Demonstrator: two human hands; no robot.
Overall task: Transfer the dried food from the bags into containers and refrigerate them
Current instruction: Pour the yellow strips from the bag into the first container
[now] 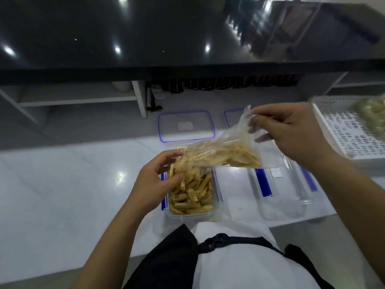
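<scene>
Mid-pour: our left hand (158,180) pinches the bag (225,151) mouth over the container (191,213) just right of it, already nearly full of dried sticks (191,192). Our right hand (291,132) pinches the bag's raised bottom corner. Next: tip higher, shake out. Below the right hand, an empty container (281,211); right of it, a basket (343,130).

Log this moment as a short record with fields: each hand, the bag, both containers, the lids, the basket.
left hand: at bag mouth, over the filled container
right hand: pinches the bag's raised end
bag: clear, tilted, dried strips sliding out
filled container: mostly full of dried strips
empty container: to the right, open
lids: two, flat behind the containers
basket: white, far right, holds another bag
</scene>
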